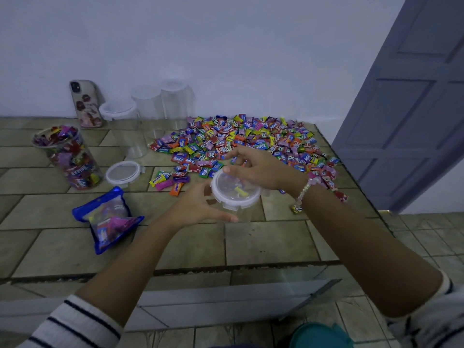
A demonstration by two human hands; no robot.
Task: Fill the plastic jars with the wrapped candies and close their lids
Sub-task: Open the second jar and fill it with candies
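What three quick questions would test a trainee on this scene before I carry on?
1. True or false: the filled jar on the left is closed.
2. What leans against the wall? A) a phone B) a bottle C) a book
3. Fill in: the left hand cups the clear jar while the right hand holds its ____.
Key: 1 false; 2 A; 3 lid.

jar (234, 190): clear plastic | candies (251, 139): glossy wrappers | counter (271, 242): matt tile
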